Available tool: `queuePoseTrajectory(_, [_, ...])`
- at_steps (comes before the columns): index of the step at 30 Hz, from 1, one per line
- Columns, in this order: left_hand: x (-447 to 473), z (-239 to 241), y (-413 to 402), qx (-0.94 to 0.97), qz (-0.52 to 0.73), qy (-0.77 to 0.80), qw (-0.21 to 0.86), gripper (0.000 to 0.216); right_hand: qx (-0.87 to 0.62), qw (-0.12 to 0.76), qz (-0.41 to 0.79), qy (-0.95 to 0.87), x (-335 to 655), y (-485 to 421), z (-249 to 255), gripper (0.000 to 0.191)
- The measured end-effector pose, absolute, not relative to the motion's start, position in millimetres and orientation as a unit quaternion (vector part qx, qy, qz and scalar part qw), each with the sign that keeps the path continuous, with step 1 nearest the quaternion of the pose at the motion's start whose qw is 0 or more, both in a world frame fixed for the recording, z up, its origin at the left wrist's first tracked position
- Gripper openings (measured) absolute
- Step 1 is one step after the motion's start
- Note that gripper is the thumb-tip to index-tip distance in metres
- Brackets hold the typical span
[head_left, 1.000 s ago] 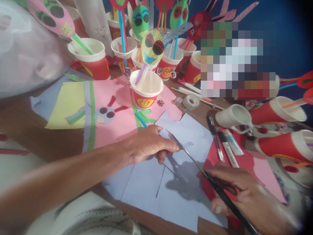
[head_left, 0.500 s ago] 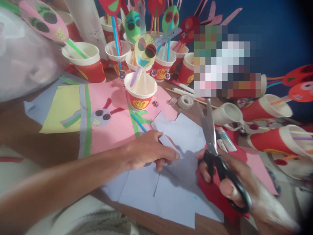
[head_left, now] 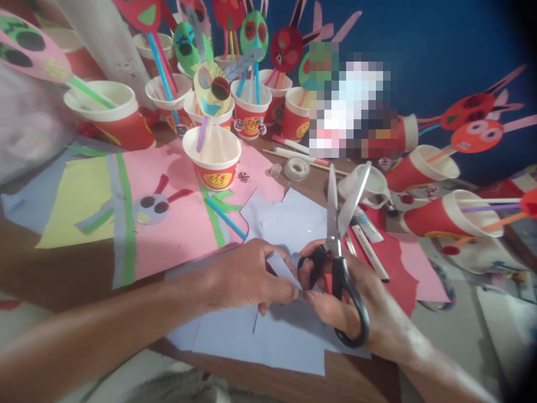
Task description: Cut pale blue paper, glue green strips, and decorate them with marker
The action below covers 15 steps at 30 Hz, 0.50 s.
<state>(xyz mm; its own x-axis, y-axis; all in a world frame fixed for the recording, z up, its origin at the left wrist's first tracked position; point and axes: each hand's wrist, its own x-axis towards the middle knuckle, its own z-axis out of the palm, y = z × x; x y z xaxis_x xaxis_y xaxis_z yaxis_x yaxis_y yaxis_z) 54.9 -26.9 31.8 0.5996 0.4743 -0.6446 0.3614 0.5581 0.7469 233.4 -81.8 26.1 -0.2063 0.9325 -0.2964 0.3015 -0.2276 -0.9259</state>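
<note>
Scissors [head_left: 333, 244], blades spread upward, hung on my right fingers [head_left: 333, 310]; my left fingers [head_left: 283, 290] pinched a paper strip [head_left: 284, 270] above bluish sheets [head_left: 289, 352]. Strip handling appeared in hand; continuing presumably called for blade clearance. Behind the blades, a mug [head_left: 346, 186] limited space; a marker [head_left: 370, 254] lay near.

A red-and-white paper cup [head_left: 216, 174] bearing a yellow paper face [head_left: 208, 93] stood on a pink sheet [head_left: 172, 240], with a grey cut-out face [head_left: 154, 207] with red ears and a blue straw [head_left: 226, 218] nearby. A tape roll [head_left: 297, 177] lay right of that cup, a white mug [head_left: 375, 179] further right. Similar cups [head_left: 251, 122] stood behind; the pale bag [head_left: 29, 131] at far left was too blurred for its contents to be identified.
</note>
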Motion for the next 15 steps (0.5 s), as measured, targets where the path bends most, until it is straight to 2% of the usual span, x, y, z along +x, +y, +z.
queuePoseTrajectory(6, [57,27,-30,0.474,0.044,0.443,0.76,0.005,-0.564,0.298,0.52,-0.569,234,-80,12,0.039])
queuePoseTrajectory(11, [53,15,-30,0.466,0.05,0.397,0.789,0.011,-0.579,0.31,0.501,-0.563,234,-82,21,0.027])
queuePoseTrajectory(15, [51,6,-29,0.463,0.077,0.364,0.805,0.012,-0.593,0.307,0.482,-0.568,237,-80,25,0.025])
